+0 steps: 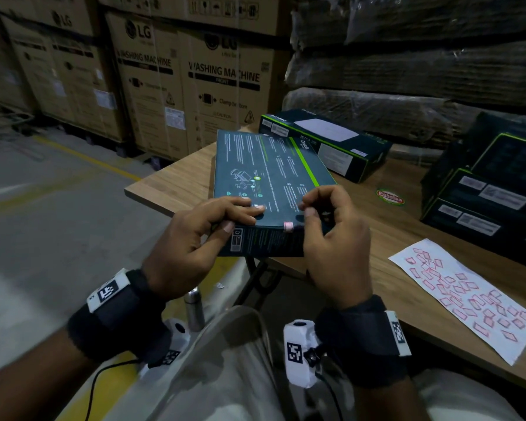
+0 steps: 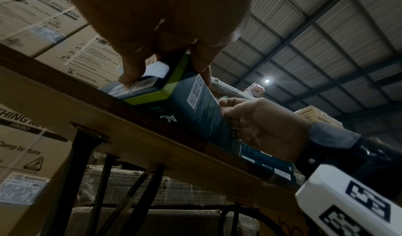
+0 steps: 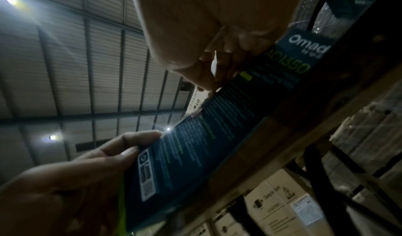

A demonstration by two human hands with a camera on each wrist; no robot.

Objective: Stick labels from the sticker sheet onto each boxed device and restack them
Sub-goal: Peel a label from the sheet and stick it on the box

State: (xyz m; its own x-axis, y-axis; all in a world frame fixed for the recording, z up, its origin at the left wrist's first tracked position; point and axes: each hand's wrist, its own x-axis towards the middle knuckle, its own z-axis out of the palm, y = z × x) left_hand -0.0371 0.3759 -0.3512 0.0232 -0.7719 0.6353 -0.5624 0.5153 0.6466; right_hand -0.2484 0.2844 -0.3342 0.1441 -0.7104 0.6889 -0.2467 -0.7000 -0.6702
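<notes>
Boxed device [image 1: 264, 183] is tilted over the counter [image 1: 176, 183] edge, long axis toward 12 o'clock. Left hand [image 1: 195, 238] has its grip clamped on the near corner at 9 o'clock; right hand [image 1: 331, 235], nearer, pinches beside the pink label [image 1: 288, 226] folded over the near edge.

Wooden table [image 1: 176, 180] with sticker sheet [image 1: 465, 296], boxed devices [image 1: 325, 141], round sticker [image 1: 390, 197].
</notes>
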